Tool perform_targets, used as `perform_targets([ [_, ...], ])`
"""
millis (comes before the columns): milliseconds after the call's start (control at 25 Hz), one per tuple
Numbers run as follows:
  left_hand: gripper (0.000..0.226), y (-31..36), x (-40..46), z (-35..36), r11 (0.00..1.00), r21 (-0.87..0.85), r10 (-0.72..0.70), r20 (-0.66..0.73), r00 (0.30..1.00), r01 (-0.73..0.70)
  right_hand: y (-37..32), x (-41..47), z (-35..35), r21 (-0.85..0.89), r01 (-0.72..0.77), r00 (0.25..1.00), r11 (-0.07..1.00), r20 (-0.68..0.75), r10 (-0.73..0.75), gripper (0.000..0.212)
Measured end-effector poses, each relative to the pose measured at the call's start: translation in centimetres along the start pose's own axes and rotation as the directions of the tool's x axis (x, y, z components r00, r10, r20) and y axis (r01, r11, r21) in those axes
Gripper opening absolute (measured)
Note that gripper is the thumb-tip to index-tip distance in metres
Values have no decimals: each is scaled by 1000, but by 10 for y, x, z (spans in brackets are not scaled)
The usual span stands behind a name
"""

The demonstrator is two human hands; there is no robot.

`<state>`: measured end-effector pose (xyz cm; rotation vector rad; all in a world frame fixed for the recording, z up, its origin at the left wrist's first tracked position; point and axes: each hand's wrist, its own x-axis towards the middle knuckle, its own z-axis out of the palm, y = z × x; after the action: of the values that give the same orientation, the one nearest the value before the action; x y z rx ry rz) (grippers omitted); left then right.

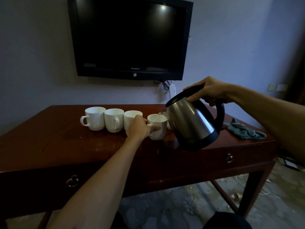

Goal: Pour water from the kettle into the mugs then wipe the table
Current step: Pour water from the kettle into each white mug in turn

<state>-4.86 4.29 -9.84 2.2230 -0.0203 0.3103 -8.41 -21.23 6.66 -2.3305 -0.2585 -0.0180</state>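
Several white mugs stand in a row on the dark wooden table [66, 146]. My right hand [209, 90] grips the black handle of a steel kettle [191, 123], which is tilted left with its spout over the rightmost visible mug [157, 127]; a thin stream of water runs into it. My left hand [138, 128] holds that mug by its handle side, thumb along its front. To the left stand three more mugs [94, 118], [113, 119], [132, 116]. Part of another white mug shows behind the kettle. A teal cloth [244, 131] lies crumpled at the table's right end.
A black television [130, 37] hangs on the wall above the table, with cables and a white power strip [172, 89] below it. The table front has two drawers with ring pulls [72, 180], [229, 157]. Cables lie on the floor at right.
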Motion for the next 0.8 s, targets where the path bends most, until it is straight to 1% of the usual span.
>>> perform_targets([
  [320,47,-4,4,4,1000,-19,-6,-22,1000,6,-1,2,1,-15,8,1000,1000,15,-8,40],
  [480,55,-7,5,5,998,-55,13,-16,1000,-14,-1,3,1,-15,6,1000,1000,11,-5,39],
  [560,52,-8,6,4,998,-63,17,-14,1000,-18,-1,3,1,-15,5,1000,1000,15,-5,40],
  [680,40,-9,7,4,997,-64,33,-4,999,-34,-1,3,0,-17,1,1000,1000,19,-1,39],
  [720,39,-9,6,4,997,-69,37,-5,999,-37,-1,3,0,-20,3,1000,1000,21,-2,40],
  [800,46,-9,6,4,996,-82,26,-7,1000,-27,-1,3,0,-21,5,1000,1000,22,-4,40],
])
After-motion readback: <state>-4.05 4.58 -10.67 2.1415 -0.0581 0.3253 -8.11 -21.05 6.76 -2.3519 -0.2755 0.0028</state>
